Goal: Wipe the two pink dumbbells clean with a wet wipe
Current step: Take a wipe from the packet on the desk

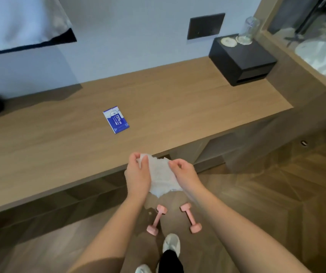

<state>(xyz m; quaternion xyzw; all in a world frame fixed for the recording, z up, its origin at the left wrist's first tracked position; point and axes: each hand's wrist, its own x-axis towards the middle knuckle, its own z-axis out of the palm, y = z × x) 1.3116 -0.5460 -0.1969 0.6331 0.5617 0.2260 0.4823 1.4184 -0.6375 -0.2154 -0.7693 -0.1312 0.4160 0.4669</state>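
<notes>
Two small pink dumbbells lie on the wooden floor below my hands, the left dumbbell (156, 219) and the right dumbbell (191, 217), angled apart like a V. A white wet wipe (161, 177) hangs spread between my hands, above the dumbbells and not touching them. My left hand (137, 174) pinches the wipe's upper left corner. My right hand (183, 174) pinches its upper right edge. The wipe's lower edge droops free.
A blue and white wipe packet (116, 119) lies on the long wooden bench (59, 138) in front of me. A black box (241, 60) with a glass jar on it stands at the bench's far right. My white shoes (171, 245) stand just behind the dumbbells.
</notes>
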